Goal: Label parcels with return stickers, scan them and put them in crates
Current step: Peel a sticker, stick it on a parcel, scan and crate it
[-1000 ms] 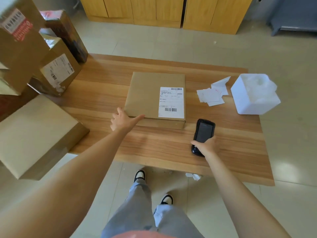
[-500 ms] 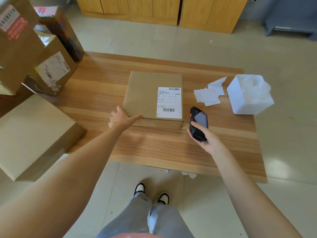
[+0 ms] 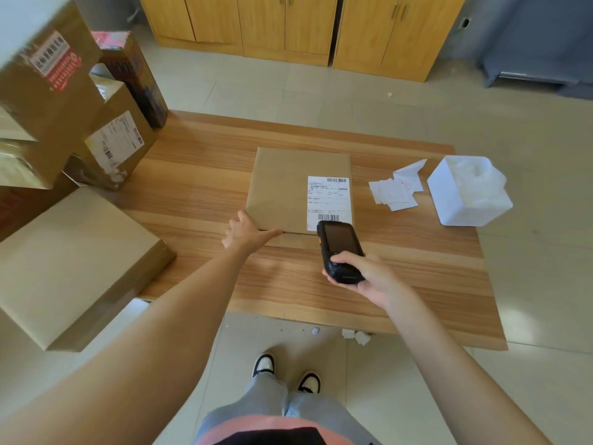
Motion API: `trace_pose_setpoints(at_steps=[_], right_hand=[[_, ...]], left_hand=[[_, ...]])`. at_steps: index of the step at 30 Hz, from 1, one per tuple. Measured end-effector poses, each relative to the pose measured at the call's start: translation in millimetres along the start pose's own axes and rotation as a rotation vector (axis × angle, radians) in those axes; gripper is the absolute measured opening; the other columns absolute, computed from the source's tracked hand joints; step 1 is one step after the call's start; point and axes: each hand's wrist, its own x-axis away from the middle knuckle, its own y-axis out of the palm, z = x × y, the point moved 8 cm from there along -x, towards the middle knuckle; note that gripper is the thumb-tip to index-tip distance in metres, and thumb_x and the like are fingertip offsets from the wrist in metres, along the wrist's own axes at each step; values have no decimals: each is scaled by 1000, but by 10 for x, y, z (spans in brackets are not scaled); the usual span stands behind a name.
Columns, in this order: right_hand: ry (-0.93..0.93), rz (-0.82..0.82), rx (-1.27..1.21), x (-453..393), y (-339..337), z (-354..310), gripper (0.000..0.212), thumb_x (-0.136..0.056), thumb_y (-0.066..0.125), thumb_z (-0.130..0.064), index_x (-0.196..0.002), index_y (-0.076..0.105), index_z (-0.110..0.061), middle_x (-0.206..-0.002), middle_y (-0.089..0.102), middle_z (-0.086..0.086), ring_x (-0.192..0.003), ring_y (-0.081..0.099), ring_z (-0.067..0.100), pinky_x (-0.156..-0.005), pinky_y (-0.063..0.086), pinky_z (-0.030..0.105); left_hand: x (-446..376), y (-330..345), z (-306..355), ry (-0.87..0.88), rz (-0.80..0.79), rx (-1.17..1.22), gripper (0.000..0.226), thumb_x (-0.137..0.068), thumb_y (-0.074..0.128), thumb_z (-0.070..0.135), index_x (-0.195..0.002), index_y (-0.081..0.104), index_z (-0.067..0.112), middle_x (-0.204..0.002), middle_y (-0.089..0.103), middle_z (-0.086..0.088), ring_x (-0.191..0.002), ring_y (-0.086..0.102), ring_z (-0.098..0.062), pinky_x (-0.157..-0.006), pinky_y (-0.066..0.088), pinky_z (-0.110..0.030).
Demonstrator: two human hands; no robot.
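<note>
- Wooden desk [image 3: 199, 187] on tiled floor, cupboards behind.
- Right hand [image 3: 369, 277] wraps the scanner [image 3: 340, 248], its long axis running away from the person, head aimed at the label [image 3: 329, 202], likely to read the near barcode.
- Left hand [image 3: 245, 232], fingers straight, presses the near-left corner of the parcel [image 3: 282, 187], apparently steadying it.
- Parcel lies flat mid-desk, label up.
- Loose stickers [image 3: 393, 191] right; cardboard boxes [image 3: 80, 123] stacked left.

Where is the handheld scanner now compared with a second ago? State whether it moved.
Yes. The handheld scanner, gripped by the right hand, was lifted off the table and brought toward the parcel, its tip now over the shipping label.
</note>
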Motion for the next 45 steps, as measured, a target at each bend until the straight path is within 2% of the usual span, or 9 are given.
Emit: trace_pose_setpoints(at_steps=[5,7,16,20,29,32,36,41,45], right_hand=[[-6,35,89,37,-10,99,22,-80,67,7,-100,58,6,-95,65,25,-79,68,34,-64,61,34],[-19,41,80,45,-1,89,19,-80,67,7,-97,57,4,-93,64,24,-80,67,35,-64,61,34],[-44,53,101,10,0,85,52,-76,72,5,-123,50,5,-109,64,27,-78,71,32,-59,58,33],[-65,41,135,3,-26,80,50,-78,70,5,-123,50,5,-102,66,24,-76,70,31,-62,59,33],[-95,18,101,-50,-68,48,48,-79,70,3,-122,50,2,-107,64,24,-83,70,32,-65,60,34],[-131,92,58,-106,-216,-26,47,-78,70,4,-120,48,-2,-113,61,22,-95,66,34,-64,60,33],[-182,228,97,-212,-568,-101,39,-77,72,4,-106,52,-11,-111,62,18,-96,65,33,-64,60,34],[-186,350,75,-329,-1005,-42,53,-74,75,4,-120,49,-6,-113,61,16,-101,64,33,-73,59,38],[-133,425,131,-415,-1244,75,64,-71,78,2,-126,46,-4,-117,60,17,-98,65,31,-61,60,33]], left_hand=[[-26,36,-18,10,-19,26,104,-71,71,64,-143,20,10,-140,38,-14,-131,39,-34,-105,32,-49],[-31,50,-30,11,-22,27,106,-71,69,65,-146,18,10,-142,37,-14,-132,38,-34,-106,32,-49],[-44,47,-22,20,-37,21,105,-72,69,65,-145,18,9,-141,38,-15,-131,40,-35,-104,34,-48],[-52,54,-31,19,-37,17,104,-72,69,65,-144,19,9,-140,39,-15,-130,40,-35,-104,34,-49],[-76,69,-48,23,-35,19,106,-70,69,67,-144,19,10,-140,39,-14,-130,42,-34,-104,36,-50],[-82,65,-39,27,-33,24,105,-70,69,67,-143,21,10,-139,39,-13,-129,42,-34,-105,36,-50],[-84,85,-56,22,-33,40,104,-70,69,67,-143,21,11,-140,39,-12,-130,42,-33,-106,35,-50],[-108,95,-63,9,-43,62,104,-70,71,65,-143,21,11,-140,38,-12,-130,41,-33,-106,36,-51],[-126,127,-88,-2,-52,101,105,-69,72,63,-144,20,12,-140,37,-12,-129,42,-32,-106,37,-51]])
